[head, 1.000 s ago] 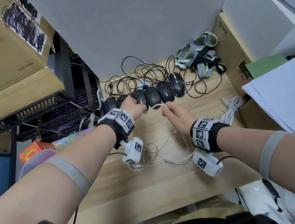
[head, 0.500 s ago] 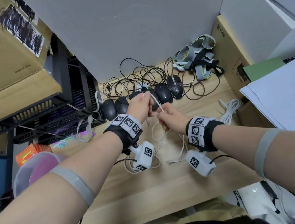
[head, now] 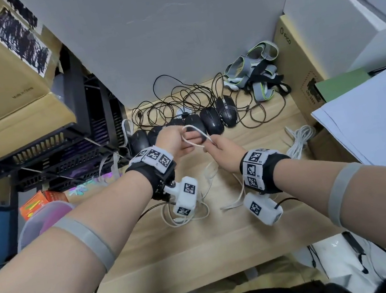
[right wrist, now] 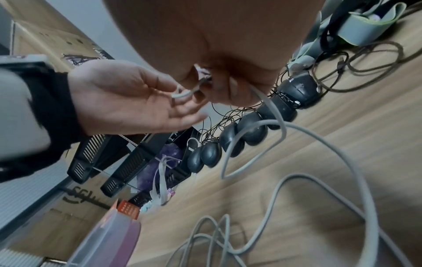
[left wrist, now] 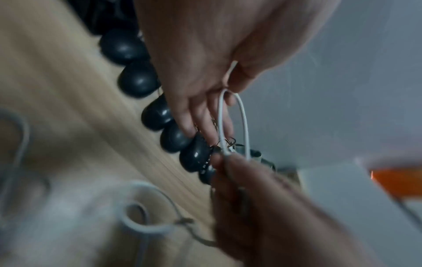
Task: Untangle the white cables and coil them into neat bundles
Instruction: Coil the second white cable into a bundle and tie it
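A white cable [head: 193,131] runs in a small loop between my two hands above the wooden table [head: 177,253]. My left hand [head: 173,140] holds one end under its thumb, and the loop [left wrist: 243,119] lies round its straight fingers [left wrist: 200,115]. My right hand [head: 220,148] pinches the cable [right wrist: 269,106] at the loop's other end. The rest of that cable [head: 189,215] lies in loose turns on the table below my wrists. A second white cable [head: 300,137] lies bunched at the right.
A row of black mice [head: 212,121] with tangled dark cords [head: 180,98] lies just beyond my hands. Grey straps [head: 255,70] sit at the back, a black rack [head: 63,149] at left, paper sheets [head: 376,115] at right, a plastic tub [head: 41,222] left of the table.
Both hands have lifted the white cable off the table and come together. A loop now lies round the left fingers, and less cable lies below the wrists.
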Action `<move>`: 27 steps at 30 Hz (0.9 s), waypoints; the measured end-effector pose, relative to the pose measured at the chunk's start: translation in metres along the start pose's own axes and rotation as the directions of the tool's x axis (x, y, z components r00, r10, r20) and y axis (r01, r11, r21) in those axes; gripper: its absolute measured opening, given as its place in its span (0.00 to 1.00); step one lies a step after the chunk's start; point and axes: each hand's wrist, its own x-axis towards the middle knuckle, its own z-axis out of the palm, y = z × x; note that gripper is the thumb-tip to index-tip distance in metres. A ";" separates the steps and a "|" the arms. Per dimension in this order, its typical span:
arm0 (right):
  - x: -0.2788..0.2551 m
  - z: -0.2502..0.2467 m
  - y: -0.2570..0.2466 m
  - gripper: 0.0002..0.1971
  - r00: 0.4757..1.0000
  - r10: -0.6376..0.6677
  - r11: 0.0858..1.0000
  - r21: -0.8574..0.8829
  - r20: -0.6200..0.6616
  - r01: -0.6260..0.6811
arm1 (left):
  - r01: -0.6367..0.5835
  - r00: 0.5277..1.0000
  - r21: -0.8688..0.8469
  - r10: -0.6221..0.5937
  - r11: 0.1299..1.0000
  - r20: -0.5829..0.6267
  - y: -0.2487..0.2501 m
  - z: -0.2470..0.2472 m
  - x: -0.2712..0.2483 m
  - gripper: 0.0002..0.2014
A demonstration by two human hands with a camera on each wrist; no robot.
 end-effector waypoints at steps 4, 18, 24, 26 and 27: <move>-0.003 -0.007 0.001 0.15 0.984 -0.001 0.967 -0.250 0.177 0.046 | -0.427 0.888 0.656 0.426 0.622 0.174 -0.005 -0.014 0.000 0.10; 0.004 -0.012 0.013 0.11 0.992 0.104 0.923 0.365 0.075 -0.125 | -0.043 0.984 0.525 -0.055 0.850 0.170 -0.013 -0.005 -0.011 0.12; 0.001 0.001 0.005 0.14 0.998 0.058 0.973 0.220 0.030 -0.063 | -0.032 0.989 0.326 -0.017 0.945 0.147 -0.012 0.012 -0.013 0.14; 0.000 0.002 -0.003 0.15 1.000 0.023 0.985 0.173 0.004 -0.023 | -0.093 0.994 0.423 0.058 0.901 0.094 -0.012 0.017 -0.011 0.18; -0.001 0.002 -0.008 0.16 1.000 0.002 0.991 0.132 -0.004 -0.002 | -0.133 0.991 0.514 0.109 0.848 0.076 -0.013 0.019 -0.010 0.20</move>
